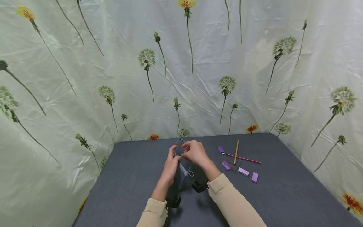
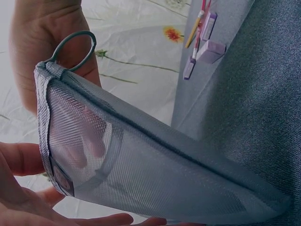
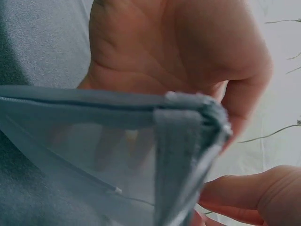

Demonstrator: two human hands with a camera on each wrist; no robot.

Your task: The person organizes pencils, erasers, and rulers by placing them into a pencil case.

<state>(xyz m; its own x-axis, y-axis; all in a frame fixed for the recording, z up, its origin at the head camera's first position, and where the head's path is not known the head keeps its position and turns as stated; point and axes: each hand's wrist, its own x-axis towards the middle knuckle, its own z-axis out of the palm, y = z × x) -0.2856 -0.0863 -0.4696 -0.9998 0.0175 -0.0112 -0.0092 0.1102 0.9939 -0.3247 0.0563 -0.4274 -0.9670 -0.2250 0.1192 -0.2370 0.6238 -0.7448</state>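
A pale curtain (image 1: 202,104) printed with dandelions hangs behind the grey mesh pouch (image 2: 155,165), and a dark table (image 1: 136,176) spreads beneath it. 2 cream sleeves (image 1: 238,205) reach in from the pouch's near side. The pouch itself is between the 2 hands, tilted, its narrow end slanting down toward the table; whether that end touches the cloth I cannot tell. On the pouch's right, the right hand (image 1: 197,154) has bent fingers close against its upper part; I cannot tell whether they pinch it. On its left, the left hand (image 1: 169,167) grasps the top edge, thumb on 1 side and fingers along the other. To the pouch's right, well apart from it, a red pencil (image 1: 246,159) crosses a yellow pencil (image 1: 236,151). A see-through triangle (image 1: 233,168) lies at the yellow pencil's near end, also right of the pouch, with 4 purple blocks (image 1: 243,171) scattered around. At the pouch's near upper corner hangs a thin grey loop (image 2: 93,41).
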